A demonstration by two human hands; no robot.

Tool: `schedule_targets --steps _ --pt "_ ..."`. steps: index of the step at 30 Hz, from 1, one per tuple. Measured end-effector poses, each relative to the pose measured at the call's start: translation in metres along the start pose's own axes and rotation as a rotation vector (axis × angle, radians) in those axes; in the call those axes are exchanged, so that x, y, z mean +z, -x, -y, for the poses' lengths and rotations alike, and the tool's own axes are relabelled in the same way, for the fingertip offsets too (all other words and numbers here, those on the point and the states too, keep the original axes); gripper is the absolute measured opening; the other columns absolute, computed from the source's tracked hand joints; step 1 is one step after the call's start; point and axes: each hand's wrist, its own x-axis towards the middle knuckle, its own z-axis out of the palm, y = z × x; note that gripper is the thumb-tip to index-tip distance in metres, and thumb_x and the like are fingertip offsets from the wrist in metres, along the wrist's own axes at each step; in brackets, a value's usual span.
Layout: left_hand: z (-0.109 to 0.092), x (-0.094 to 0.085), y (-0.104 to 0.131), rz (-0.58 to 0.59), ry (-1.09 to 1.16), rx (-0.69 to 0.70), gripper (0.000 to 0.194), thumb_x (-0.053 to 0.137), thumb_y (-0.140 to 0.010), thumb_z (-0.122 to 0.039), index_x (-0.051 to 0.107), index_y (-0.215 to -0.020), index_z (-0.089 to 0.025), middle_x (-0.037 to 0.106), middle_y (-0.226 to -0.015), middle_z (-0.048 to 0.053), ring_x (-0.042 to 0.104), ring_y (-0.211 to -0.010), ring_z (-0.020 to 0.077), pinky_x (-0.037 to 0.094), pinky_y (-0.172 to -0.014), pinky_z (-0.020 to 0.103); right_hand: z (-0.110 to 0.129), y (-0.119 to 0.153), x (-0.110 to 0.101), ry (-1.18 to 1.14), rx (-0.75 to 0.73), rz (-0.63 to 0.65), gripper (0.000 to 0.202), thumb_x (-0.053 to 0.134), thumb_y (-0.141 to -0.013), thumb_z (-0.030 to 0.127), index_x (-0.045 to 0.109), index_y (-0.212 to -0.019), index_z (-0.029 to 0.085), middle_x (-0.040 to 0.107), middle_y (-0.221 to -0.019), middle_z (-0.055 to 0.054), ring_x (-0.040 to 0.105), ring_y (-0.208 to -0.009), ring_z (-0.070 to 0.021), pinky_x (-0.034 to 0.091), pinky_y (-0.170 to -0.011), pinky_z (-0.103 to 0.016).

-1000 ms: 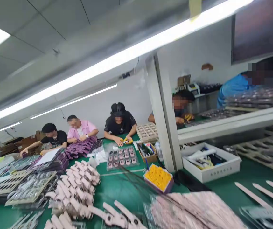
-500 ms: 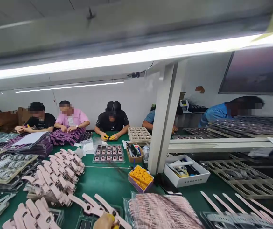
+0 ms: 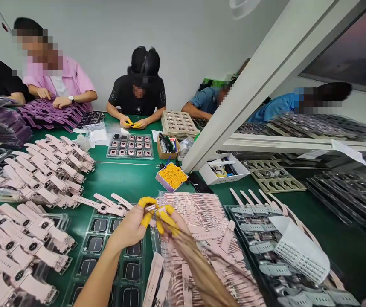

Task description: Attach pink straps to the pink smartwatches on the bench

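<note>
My left hand (image 3: 133, 224) and my right hand (image 3: 174, 226) meet in the middle, with yellow finger cots on the fingertips. Both are closed on a small pale watch part (image 3: 152, 208), mostly hidden by the fingers. Below my left hand lies a clear tray of dark square watch faces (image 3: 96, 244), with pink-strapped watches (image 3: 103, 207) across its far edge. Beneath my right hand, many pink watch straps (image 3: 198, 213) lie in clear plastic sleeves. A pink strap with a dark part (image 3: 154, 277) rests nearer to me, between tray and sleeves.
Piles of pink watches (image 3: 47, 170) fill the left. Beyond my hands stands a box of yellow finger cots (image 3: 172, 176). A white tool box (image 3: 224, 170) and a tray of grey straps (image 3: 259, 247) are right. A slanted post (image 3: 250, 85) rises ahead; co-workers (image 3: 138, 94) sit opposite.
The view has tilted down toward the table. One hand was at the bottom edge by the pink watches; now both hands are in view, together on the small part.
</note>
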Motion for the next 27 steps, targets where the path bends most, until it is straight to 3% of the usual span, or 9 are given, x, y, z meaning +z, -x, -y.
schedule_targets --steps 5,12,18,22,27 --pt "0.012 -0.015 -0.001 0.054 -0.187 0.21 0.057 0.043 -0.094 -0.007 0.051 -0.149 -0.024 0.064 -0.142 0.014 0.061 -0.131 0.0285 0.052 -0.11 0.048 -0.023 -0.019 -0.002 -0.03 0.023 -0.021 0.05 0.064 -0.077 0.077 0.056 -0.085 0.028 0.054 -0.055 0.001 0.038 -0.04 -0.0143 0.027 -0.041 -0.027" --pt "0.019 -0.026 -0.001 0.056 -0.256 0.257 0.071 0.041 -0.088 -0.001 0.045 -0.154 -0.028 0.066 -0.14 0.01 0.063 -0.127 0.0263 0.054 -0.108 0.047 -0.043 -0.031 -0.008 -0.143 0.058 0.009 0.045 0.069 -0.078 0.07 0.064 -0.084 0.026 0.058 -0.051 0.0 0.039 -0.036 -0.0144 0.025 -0.037 -0.025" --pt "0.027 -0.014 -0.005 0.006 -0.261 0.23 0.063 0.043 -0.095 -0.005 0.045 -0.154 -0.029 0.063 -0.137 0.012 0.061 -0.126 0.0266 0.053 -0.109 0.044 -0.055 -0.038 -0.011 -0.329 0.056 -0.032 0.041 0.07 -0.081 0.064 0.059 -0.081 0.024 0.05 -0.046 0.005 0.033 -0.034 -0.0116 0.028 -0.036 -0.024" --pt "0.021 -0.011 -0.007 0.057 -0.225 0.167 0.053 0.042 -0.104 -0.015 0.044 -0.155 -0.028 0.059 -0.137 0.012 0.058 -0.127 0.0263 0.05 -0.112 0.044 -0.059 -0.039 -0.018 -0.459 0.046 -0.046 0.034 0.072 -0.084 0.054 0.058 -0.082 0.023 0.046 -0.046 0.008 0.031 -0.035 -0.0092 0.029 -0.036 -0.022" --pt "0.02 -0.01 -0.006 0.081 -0.326 0.145 0.044 0.042 -0.107 -0.024 0.048 -0.151 -0.024 0.06 -0.133 0.013 0.058 -0.124 0.0269 0.049 -0.11 0.046 -0.054 -0.037 -0.03 -0.543 0.096 0.059 0.03 0.075 -0.089 0.045 0.06 -0.082 0.019 0.049 -0.045 0.009 0.029 -0.035 -0.0065 0.027 -0.035 -0.018"
